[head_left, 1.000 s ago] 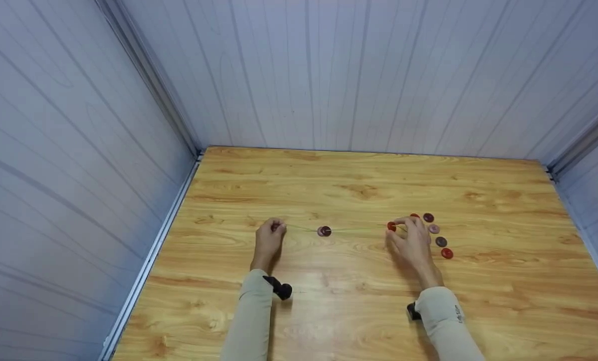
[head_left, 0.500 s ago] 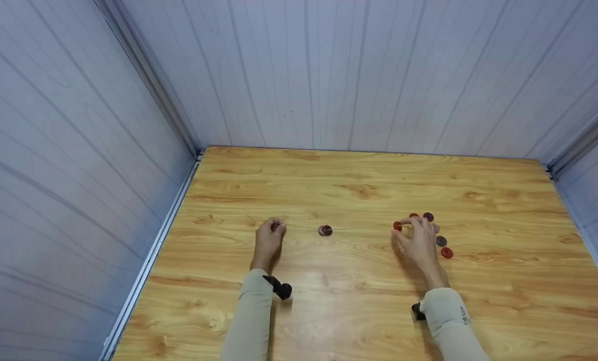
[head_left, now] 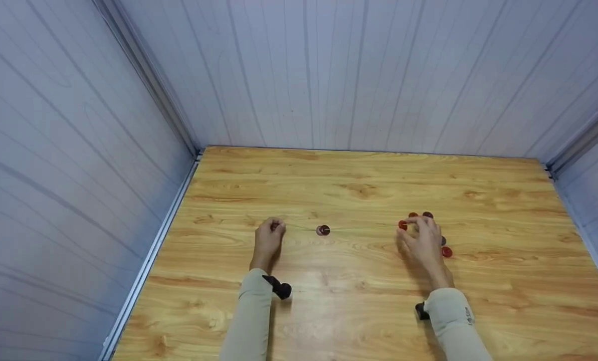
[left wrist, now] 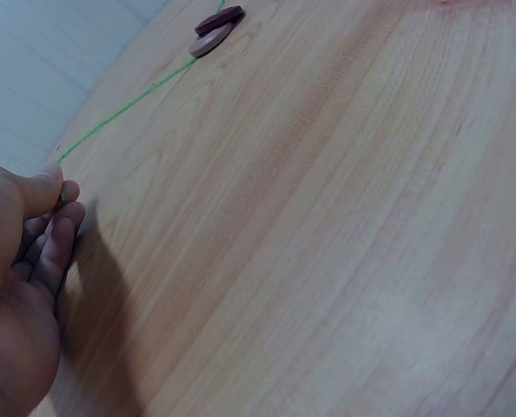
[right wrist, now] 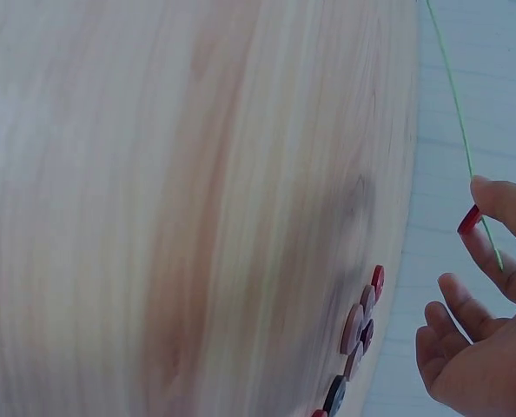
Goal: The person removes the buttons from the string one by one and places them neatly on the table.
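My left hand (head_left: 268, 238) pinches one end of a thin green string (left wrist: 123, 111) between thumb and fingertips. The string runs rightward through two buttons, a pinkish one (left wrist: 211, 41) and a dark maroon one (head_left: 325, 229), lying against each other midway between my hands. At the right, my right hand (head_left: 424, 239) pinches a red button (head_left: 403, 225) between thumb and index finger. The green string passes at this button in the right wrist view, its loose end (right wrist: 499, 259) hanging past it against the fingers. The other right fingers are loosely bent.
Several loose buttons lie on the wooden table (head_left: 349, 311) beside and under my right hand, among them a red one (head_left: 446, 251) and a dark one (right wrist: 334, 395). Panelled walls (head_left: 299, 75) stand behind the table and at both sides.
My right hand has shifted a little to the right with the red button, now covering more of the loose buttons. My left hand stays in place, and the two middle buttons have barely moved.
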The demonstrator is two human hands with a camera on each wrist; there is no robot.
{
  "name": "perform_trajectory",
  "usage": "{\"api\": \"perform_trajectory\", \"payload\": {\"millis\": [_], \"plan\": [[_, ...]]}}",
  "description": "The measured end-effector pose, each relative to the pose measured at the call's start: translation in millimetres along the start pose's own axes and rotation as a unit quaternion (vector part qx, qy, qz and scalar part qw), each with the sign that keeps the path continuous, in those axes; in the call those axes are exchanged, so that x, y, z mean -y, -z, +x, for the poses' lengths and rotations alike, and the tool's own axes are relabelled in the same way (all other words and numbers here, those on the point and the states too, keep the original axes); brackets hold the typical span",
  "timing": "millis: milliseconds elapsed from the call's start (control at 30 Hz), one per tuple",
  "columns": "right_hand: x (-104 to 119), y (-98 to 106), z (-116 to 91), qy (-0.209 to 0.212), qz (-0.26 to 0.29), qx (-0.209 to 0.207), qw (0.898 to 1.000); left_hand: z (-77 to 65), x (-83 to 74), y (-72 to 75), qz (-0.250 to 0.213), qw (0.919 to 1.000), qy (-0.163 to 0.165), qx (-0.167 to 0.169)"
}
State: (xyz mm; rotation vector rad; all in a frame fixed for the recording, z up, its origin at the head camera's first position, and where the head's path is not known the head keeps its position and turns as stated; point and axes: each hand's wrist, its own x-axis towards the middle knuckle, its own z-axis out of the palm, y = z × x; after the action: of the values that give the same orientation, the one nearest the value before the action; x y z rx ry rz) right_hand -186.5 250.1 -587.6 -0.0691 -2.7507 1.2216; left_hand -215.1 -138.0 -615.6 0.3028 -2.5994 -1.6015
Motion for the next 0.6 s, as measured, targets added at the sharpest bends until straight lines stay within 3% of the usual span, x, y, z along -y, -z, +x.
{"api": "perform_trajectory", "payload": {"millis": [233,600], "plan": [[-2.6,2.5,0.4,0.007,0.002,-0.011,1.0,-0.3,-1.4,-0.1,-0.001,0.9999,0.013,0.003],[-6.5,6.4,-2.4,0.013,0.007,-0.02,1.0,-1.8,-1.5,-0.1,-0.004,1.0,-0.001,0.003]]}}
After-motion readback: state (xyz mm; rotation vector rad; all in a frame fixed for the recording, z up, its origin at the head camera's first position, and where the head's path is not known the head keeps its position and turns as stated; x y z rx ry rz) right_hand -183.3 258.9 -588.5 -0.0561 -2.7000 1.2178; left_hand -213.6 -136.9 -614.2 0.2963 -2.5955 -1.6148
